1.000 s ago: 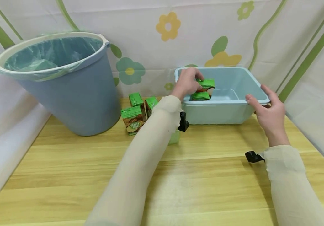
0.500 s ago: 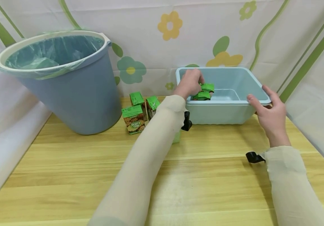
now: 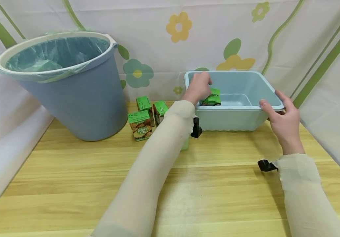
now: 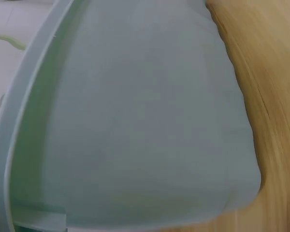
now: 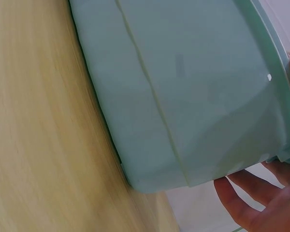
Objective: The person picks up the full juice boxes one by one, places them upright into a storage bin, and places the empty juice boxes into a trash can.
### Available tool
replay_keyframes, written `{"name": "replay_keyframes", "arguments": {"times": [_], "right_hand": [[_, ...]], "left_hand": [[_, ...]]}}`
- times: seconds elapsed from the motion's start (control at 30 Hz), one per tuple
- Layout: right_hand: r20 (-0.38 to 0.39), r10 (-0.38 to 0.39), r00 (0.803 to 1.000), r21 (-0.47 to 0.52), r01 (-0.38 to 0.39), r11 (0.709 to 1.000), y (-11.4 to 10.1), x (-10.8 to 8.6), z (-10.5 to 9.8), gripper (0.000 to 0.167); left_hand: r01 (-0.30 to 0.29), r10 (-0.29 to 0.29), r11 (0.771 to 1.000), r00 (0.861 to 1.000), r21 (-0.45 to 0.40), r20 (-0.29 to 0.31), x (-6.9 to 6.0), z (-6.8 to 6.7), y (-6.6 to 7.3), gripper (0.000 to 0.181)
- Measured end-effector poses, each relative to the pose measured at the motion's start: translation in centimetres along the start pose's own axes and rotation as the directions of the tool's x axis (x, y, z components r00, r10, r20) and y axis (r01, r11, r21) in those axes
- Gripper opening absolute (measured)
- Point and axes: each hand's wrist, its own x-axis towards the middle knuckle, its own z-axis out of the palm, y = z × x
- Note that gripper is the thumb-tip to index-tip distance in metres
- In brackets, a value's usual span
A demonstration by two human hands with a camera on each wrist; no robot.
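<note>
My left hand [image 3: 198,87] reaches over the near-left rim into a pale blue plastic basin [image 3: 226,118]. Its fingertips are hidden inside, beside small green-topped cartons [image 3: 212,97] that stand close together at the basin's left end. Whether the fingers still grip a carton cannot be seen. With its thumb on top of the rim and its fingers beneath, my right hand [image 3: 285,121] holds the basin's right end. In the right wrist view, the fingers [image 5: 241,203] curl under that rim. The left wrist view shows only the basin's outer wall [image 4: 145,111] and some tabletop.
Several more green-topped cartons [image 3: 140,126] stand left of my left sleeve, which partly covers them. A pale green object [image 3: 185,144] shows behind that sleeve. A large blue bin [image 3: 84,98] with a clear liner stands at the left. Flowered cloth hangs behind the wooden table [image 3: 217,197].
My left hand has gone slightly right and deeper into the basin. The carton it held has come down and shifted left against the other. My right hand has stayed on the rim.
</note>
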Motion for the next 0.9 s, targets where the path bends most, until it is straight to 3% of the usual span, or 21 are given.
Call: {"name": "replay_keyframes", "arguments": {"times": [0.03, 0.13, 0.33, 0.67, 0.9], "right_hand": [[0.001, 0.0, 1.0, 0.001, 0.0, 1.0, 0.0, 0.0, 0.0, 0.077], [0.002, 0.004, 1.0, 0.003, -0.004, 1.0, 0.1, 0.0, 0.0, 0.078], [-0.001, 0.007, 1.0, 0.005, -0.007, 1.0, -0.1, -0.1, 0.0, 0.078], [-0.007, 0.011, 1.0, 0.039, -0.011, 0.999, 0.1, 0.0, -0.4, 0.078], [-0.016, 0.014, 1.0, 0.033, -0.014, 0.999, 0.4, -0.1, -0.8, 0.076]], "left_hand": [[0.0, -0.001, 0.999, 1.0, -0.033, -0.013, -0.2, 0.0, 0.0, 0.043], [-0.017, 0.009, 0.987, 0.999, -0.158, -0.05, -0.6, 0.0, -0.3, 0.039], [-0.071, 0.019, 0.924, 0.99, -0.376, -0.139, -1.9, -0.3, -1.0, 0.033], [-0.149, 0.041, 0.846, 0.976, -0.512, -0.215, -3.8, -0.9, -1.4, 0.028], [-0.205, 0.044, 0.793, 0.959, -0.573, -0.281, -5.9, -1.4, -1.3, 0.033]]}}
